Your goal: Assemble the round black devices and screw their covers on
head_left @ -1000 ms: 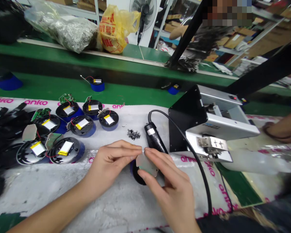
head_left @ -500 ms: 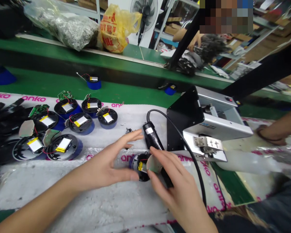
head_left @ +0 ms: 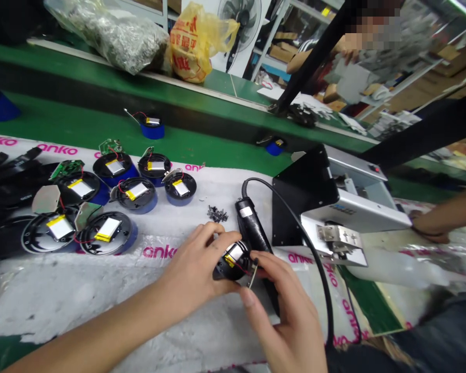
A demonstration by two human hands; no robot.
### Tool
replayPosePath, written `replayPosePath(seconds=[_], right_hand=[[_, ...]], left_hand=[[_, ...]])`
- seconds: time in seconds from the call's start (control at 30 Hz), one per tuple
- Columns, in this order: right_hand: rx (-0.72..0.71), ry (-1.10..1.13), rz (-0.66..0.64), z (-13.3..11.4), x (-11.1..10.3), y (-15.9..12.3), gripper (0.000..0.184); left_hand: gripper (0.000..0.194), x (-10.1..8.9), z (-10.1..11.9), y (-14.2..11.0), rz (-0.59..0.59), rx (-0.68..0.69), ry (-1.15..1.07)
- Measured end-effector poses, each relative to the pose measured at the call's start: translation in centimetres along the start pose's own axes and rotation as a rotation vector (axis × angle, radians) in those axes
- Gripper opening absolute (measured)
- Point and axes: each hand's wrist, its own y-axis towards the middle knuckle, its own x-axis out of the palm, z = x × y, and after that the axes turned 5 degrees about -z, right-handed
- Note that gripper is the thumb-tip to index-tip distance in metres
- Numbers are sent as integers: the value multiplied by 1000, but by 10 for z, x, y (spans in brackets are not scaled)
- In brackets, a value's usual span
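My left hand [head_left: 196,269] grips a small round black housing [head_left: 233,261] with a yellow-edged battery and red wires inside, tilted up off the white sheet. My right hand [head_left: 283,311] pinches a thin flat plate [head_left: 252,275] at the housing's right edge. A black electric screwdriver [head_left: 254,233] with a coiled-away cable lies just behind the housing. A little heap of dark screws [head_left: 217,213] sits behind my left fingers.
Several open round housings with batteries [head_left: 108,230] lie at the left on the white "anko" sheet [head_left: 81,295]. A grey and black machine [head_left: 334,204] stands at the right, another person's arm [head_left: 442,217] beside it. Bags sit on the green conveyor [head_left: 101,88] behind.
My left hand, open half a second ago, has closed on the round housing and tilted it up. The right hand's plate has turned edge-on beside it.
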Motion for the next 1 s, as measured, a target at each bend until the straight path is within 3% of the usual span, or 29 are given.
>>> replayPosePath(seconds=[0.07, 0.13, 0.2, 0.27, 0.4, 0.53, 0.7, 0.87, 1.0], right_hand=[[60, 4, -4, 2, 2, -2, 33], [79, 14, -17, 3, 3, -2, 33], [72, 20, -26, 3, 2, -1, 33], [54, 24, -17, 3, 2, 0, 33], [34, 7, 0, 4, 1, 1, 33], [2, -88, 2, 5, 1, 4, 34], [-144, -170, -40, 5, 6, 16, 41], [-222, -72, -18, 9, 6, 29, 21], [-262, -97, -4, 9, 7, 29, 20]], left_hand=[[65, -5, -1, -4, -39, -85, -145], [70, -11, -1, -6, -130, -187, -438], [66, -14, 1, -4, -215, -288, -784], [56, -14, 5, 1, -218, -386, -992], [42, -4, 15, 12, -137, -485, -933], [31, 7, 18, 13, -62, -439, -781], [24, 11, 18, 12, -7, -429, -687], [42, 4, 7, 8, -99, -412, -976], [49, -1, -5, 4, -150, -391, -1187]])
